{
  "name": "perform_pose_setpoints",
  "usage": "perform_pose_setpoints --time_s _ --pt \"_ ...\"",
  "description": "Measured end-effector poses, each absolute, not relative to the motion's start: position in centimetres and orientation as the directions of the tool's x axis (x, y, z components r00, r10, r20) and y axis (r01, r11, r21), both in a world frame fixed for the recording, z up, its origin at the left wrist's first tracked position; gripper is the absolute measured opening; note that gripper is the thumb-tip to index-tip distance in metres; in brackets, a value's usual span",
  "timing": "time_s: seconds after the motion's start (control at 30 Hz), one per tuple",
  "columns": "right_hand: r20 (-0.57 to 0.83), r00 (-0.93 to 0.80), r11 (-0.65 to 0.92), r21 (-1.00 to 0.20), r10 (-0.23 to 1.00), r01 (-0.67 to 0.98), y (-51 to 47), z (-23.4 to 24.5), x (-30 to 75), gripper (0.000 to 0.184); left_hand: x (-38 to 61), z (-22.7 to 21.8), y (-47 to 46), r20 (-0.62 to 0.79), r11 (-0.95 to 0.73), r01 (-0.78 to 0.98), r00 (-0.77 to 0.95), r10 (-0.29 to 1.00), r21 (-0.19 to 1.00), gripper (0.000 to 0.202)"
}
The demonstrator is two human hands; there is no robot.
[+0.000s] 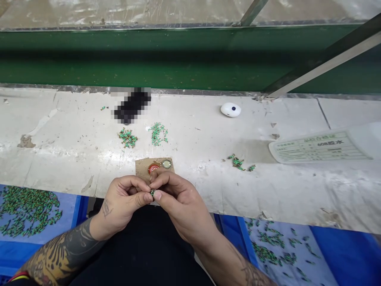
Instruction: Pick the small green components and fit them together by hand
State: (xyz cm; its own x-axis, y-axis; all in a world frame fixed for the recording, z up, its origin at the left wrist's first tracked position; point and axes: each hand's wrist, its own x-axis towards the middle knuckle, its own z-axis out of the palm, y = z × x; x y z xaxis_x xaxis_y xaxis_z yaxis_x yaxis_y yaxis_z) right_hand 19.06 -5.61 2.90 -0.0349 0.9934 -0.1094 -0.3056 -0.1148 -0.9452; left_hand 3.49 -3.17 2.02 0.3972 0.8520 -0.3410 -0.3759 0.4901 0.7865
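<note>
At the front edge of the worktop, my left hand (123,204) and my right hand (183,204) meet fingertip to fingertip. Between their thumbs and forefingers is a tiny green and dark part (152,192), mostly covered, so its exact kind does not show. Just beyond the fingers lies a piece of brown cardboard (142,166), partly hidden by my hands. On it are a red round cap (152,169) and a pale disc with a beaded rim (166,163). Farther back sit two loose piles of small green parts, a darker left pile (127,138) and a lighter right pile (157,134).
A white rounded case (230,109) lies toward the back. At right are a labelled translucent bottle (321,147) and more green parts (238,163). A blurred black object (132,106) lies behind the piles. Blue trays of similar parts flank me, left (76,210) and right (342,250).
</note>
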Motion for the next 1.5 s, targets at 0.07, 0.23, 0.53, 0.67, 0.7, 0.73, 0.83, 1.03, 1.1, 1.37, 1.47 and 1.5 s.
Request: perform_pose_setpoints --time_s 0.07,0.23,0.53,0.67,0.7,0.73,0.83,1.03,1.1,1.37,1.47,1.5 --pt "-0.092 -0.038 -0.099 -0.951 0.995 -0.294 -5.6 2.9 19.2 0.004 3.4 1.9 -3.2 -0.330 0.480 -0.358 0.405 0.853 0.801 0.014" --pt "0.105 -0.044 0.105 -0.994 0.993 -0.015 -6.1 3.3 20.0 0.022 3.4 2.1 -2.6 -0.356 0.492 -0.304 0.407 0.841 0.816 0.020" --pt "0.267 0.139 0.154 -0.829 0.954 0.537 -6.1 0.6 26.6 0.002 3.1 2.4 -0.1 -0.258 0.295 -0.053 0.355 0.898 0.954 0.017" --pt "0.452 0.255 0.068 -0.585 0.854 0.808 -5.3 -2.4 32.8 0.007 0.5 1.5 1.7 -0.166 0.156 0.069 0.176 0.970 0.985 0.014" --pt "0.477 0.289 0.040 -0.567 0.830 0.823 -5.1 -2.9 33.8 0.006 -0.1 1.1 2.0 -0.151 0.139 0.095 0.132 0.980 0.986 0.014" --pt "0.496 0.319 0.009 -0.551 0.808 0.834 -4.9 -3.2 34.5 0.007 -0.7 0.5 2.2 -0.135 0.124 0.116 0.091 0.987 0.985 0.014" --pt "0.473 0.331 -0.048 -0.515 0.817 0.856 -3.5 -3.2 34.0 0.015 -1.9 -1.5 2.3 -0.063 0.069 0.204 -0.033 0.997 0.976 0.016" --pt "0.166 0.008 0.071 -0.467 0.986 0.881 2.3 -3.1 27.4 0.023 -2.5 -4.6 1.9 0.076 -0.070 0.412 0.002 0.997 0.908 0.016" --pt "0.100 -0.034 0.075 -0.441 0.994 0.894 4.0 -3.3 25.8 0.026 -2.6 -4.8 2.0 0.083 -0.097 0.466 0.050 0.995 0.880 0.017" --pt "-0.013 -0.049 0.037 -0.462 0.999 0.886 6.1 -3.3 24.9 0.021 -2.4 -4.3 2.3 0.096 -0.123 0.534 0.078 0.992 0.836 0.018" --pt "0.011 -0.033 0.033 -0.547 0.999 0.836 6.2 -2.9 25.0 0.020 -2.3 -4.2 2.3 0.114 -0.150 0.551 0.099 0.988 0.821 0.017" --pt "0.024 -0.022 0.031 -0.578 0.999 0.815 6.2 -2.8 25.0 0.020 -2.3 -4.2 2.3 0.118 -0.155 0.551 0.102 0.988 0.820 0.017"
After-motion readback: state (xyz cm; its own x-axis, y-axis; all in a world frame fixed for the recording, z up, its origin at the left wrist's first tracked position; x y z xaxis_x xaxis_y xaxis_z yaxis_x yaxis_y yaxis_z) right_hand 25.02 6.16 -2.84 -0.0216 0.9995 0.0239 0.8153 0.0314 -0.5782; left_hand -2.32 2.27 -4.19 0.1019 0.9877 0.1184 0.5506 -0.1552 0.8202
